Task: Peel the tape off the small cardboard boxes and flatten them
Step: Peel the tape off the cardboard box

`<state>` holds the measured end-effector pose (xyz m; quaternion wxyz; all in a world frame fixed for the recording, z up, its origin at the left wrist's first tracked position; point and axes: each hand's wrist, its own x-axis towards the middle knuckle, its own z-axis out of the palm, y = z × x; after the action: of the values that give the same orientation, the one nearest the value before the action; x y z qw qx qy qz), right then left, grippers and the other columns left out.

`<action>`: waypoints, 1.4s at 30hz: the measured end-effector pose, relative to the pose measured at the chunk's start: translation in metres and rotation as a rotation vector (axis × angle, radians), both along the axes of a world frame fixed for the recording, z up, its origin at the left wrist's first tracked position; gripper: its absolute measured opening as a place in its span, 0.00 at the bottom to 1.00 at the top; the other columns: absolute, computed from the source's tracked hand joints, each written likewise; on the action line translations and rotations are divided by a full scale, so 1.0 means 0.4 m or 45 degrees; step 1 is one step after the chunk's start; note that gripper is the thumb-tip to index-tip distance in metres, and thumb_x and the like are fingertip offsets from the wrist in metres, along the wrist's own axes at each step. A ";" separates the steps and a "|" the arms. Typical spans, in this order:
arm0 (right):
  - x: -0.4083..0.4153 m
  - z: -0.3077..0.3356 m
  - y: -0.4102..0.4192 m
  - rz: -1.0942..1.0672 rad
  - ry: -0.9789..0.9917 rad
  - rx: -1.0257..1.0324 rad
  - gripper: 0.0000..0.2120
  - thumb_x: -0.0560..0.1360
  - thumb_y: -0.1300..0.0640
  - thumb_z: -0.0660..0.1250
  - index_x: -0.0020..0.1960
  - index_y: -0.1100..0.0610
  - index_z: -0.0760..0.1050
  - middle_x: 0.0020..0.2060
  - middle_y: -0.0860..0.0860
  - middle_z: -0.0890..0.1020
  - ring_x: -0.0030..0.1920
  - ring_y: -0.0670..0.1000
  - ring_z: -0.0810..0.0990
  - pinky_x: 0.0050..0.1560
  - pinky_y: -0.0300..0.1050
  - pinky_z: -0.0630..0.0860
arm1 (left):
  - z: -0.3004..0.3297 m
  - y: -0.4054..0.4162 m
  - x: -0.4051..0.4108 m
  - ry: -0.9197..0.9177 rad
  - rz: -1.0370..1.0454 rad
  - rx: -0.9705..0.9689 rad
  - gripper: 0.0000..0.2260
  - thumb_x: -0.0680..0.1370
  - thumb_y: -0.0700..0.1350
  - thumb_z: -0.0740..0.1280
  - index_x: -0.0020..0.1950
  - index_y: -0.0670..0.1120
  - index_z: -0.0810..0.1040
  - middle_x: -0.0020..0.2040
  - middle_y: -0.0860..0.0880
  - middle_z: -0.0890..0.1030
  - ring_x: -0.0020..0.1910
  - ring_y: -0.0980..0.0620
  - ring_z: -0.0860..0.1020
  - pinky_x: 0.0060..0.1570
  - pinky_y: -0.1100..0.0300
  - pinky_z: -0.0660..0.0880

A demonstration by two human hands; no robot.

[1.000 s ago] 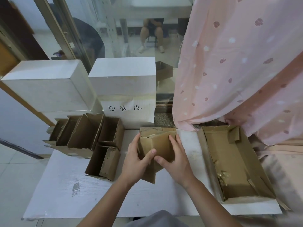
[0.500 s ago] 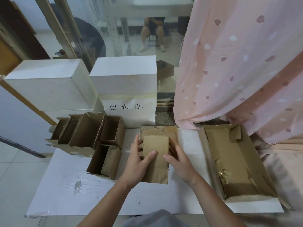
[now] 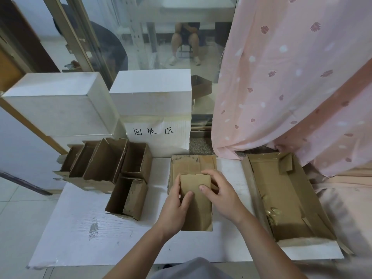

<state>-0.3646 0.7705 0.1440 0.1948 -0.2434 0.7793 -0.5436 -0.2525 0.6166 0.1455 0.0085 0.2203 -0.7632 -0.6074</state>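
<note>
Flattening step in hand: pressing a collapsed small cardboard box (image 3: 198,204) down onto a flattened piece (image 3: 193,165) already lying at the middle of the white surface (image 3: 84,228), just in front of the white block bearing a handwritten paper label (image 3: 157,133). Left hand (image 3: 174,208) gripping the box's left edge, fingers curling over that edge and thumb lying across the top face. Right hand (image 3: 219,195) holding the upper right corner, fingers bending over the far edge and thumb pressing on the top panel. Box appearing nearly flat, a plain brown rectangle of corrugated board with a matte, slightly scuffed face; no tape showing on the visible side, underside hidden. Next move probably calling for even downward pressure along the creases, squaring the piece on the stack beneath, then reaching left for one of the open boxes (image 3: 128,198) standing clustered at the left of the surface, flaps up, edges ragged. Tape on those not discernible from here. Lying at the right, a shallow cardboard tray (image 3: 251,178) holding crumpled glossy tape scraps (image 3: 272,211), likely the discard point for peeled strips. Hanging behind the tray, a pink patterned curtain (image 3: 291,87), soft and draping.
</note>
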 end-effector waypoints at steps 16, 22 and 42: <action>0.046 0.015 -0.024 -0.171 0.249 0.195 0.12 0.77 0.44 0.71 0.45 0.52 0.77 0.47 0.39 0.86 0.45 0.43 0.83 0.47 0.51 0.79 | 0.048 0.017 -0.007 -0.168 -0.050 -0.720 0.56 0.61 0.68 0.77 0.81 0.57 0.51 0.74 0.60 0.71 0.68 0.55 0.75 0.60 0.56 0.76; 0.043 0.047 -0.020 -0.228 0.268 0.233 0.10 0.79 0.43 0.68 0.47 0.49 0.78 0.36 0.42 0.83 0.37 0.45 0.79 0.40 0.46 0.75 | 0.075 0.008 -0.002 -0.232 -0.156 -0.655 0.64 0.60 0.68 0.80 0.84 0.56 0.42 0.77 0.56 0.69 0.72 0.53 0.72 0.64 0.56 0.73; 0.016 0.104 -0.048 -0.191 0.331 0.217 0.14 0.70 0.42 0.77 0.55 0.41 0.81 0.37 0.39 0.83 0.39 0.44 0.79 0.44 0.45 0.77 | 0.116 0.033 -0.009 -0.110 -0.028 -0.776 0.64 0.62 0.65 0.80 0.83 0.55 0.38 0.76 0.56 0.70 0.69 0.53 0.74 0.58 0.59 0.73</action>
<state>-0.3581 0.7514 0.1856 0.0710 -0.2354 0.8572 -0.4525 -0.2563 0.6296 0.1921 0.0353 0.2250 -0.9122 -0.3407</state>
